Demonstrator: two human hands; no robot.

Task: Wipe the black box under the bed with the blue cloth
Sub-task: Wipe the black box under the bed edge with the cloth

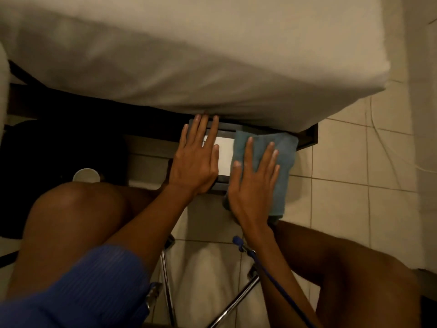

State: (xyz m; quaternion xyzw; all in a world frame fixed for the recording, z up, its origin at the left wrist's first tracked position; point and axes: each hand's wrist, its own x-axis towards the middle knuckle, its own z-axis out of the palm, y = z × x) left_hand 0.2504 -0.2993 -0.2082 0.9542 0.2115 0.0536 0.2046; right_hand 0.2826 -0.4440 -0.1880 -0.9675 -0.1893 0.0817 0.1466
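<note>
The black box [224, 179] with a white panel on top lies on the floor, half under the edge of the bed [189, 55]. My left hand [197, 157] rests flat on the box's left part, fingers spread and reaching to the mattress edge. The blue cloth [283, 157] covers the right part of the box and hangs over its near edge. My right hand [253, 178] presses flat on the cloth, fingers apart. Much of the box is hidden by hands, cloth and mattress.
A white cup [86, 175] stands on the floor left of my knee, beside a dark shape under the bed. Chrome chair legs [166, 280] and a blue cord [260, 263] run between my legs. Pale floor tiles [343, 166] spread to the right.
</note>
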